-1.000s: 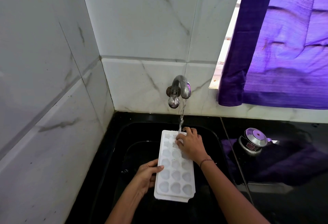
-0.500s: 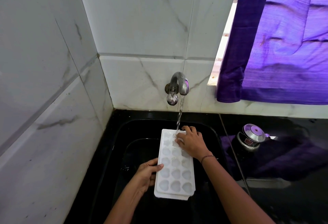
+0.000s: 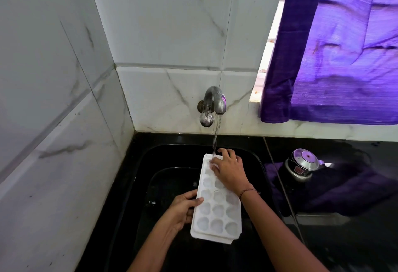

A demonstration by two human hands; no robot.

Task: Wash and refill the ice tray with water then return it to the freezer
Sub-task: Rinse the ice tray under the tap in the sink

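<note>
Gripping the ice tray point(image 3: 218, 209) by its left edge, the left hand point(image 3: 183, 210) had its thumb on top and fingers curled under. The right hand point(image 3: 230, 171) lay on the far end, fingers bent, touching the cups under water point(image 3: 216, 133) from the tap point(image 3: 212, 103). The tray was over the black sink point(image 3: 148, 157).

A glossy black counter point(image 3: 349, 241) with a sunken black sink point(image 3: 155, 155) meets the tiled wall point(image 3: 168, 99). A small steel lidded pot point(image 3: 301, 166) stands right of the basin.
</note>
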